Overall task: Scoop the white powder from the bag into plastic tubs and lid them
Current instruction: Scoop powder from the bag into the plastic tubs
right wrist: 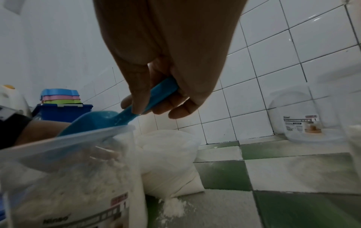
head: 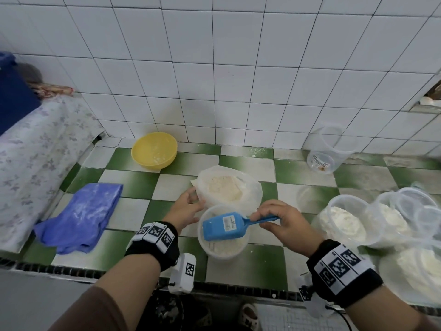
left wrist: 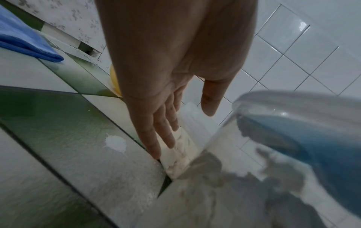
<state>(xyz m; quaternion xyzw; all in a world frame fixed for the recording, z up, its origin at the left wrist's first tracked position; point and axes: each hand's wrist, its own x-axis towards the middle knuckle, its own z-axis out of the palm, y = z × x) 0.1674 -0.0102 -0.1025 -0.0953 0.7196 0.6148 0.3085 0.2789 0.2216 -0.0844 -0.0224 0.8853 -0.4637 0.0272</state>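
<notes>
A clear plastic bag [head: 229,187] of white powder sits open on the green-and-white tiled counter. In front of it stands a clear tub [head: 223,249] partly filled with powder. My right hand [head: 284,223] pinches the handle of a blue scoop [head: 223,226], whose bowl is turned over above the tub. The same scoop [right wrist: 109,118] shows over the tub's rim [right wrist: 66,138] in the right wrist view. My left hand [head: 187,209] has straight fingers [left wrist: 162,135] lying against the bag's side [left wrist: 181,152], beside the tub [left wrist: 293,154].
A yellow bowl [head: 154,150] stands at the wall behind. A blue cloth [head: 78,216] lies at the left. An empty clear tub [head: 330,149] tilts at the back right. Filled tubs [head: 343,223] and stacked lids [head: 415,206] crowd the right. Powder is spilled [right wrist: 173,206] by the bag.
</notes>
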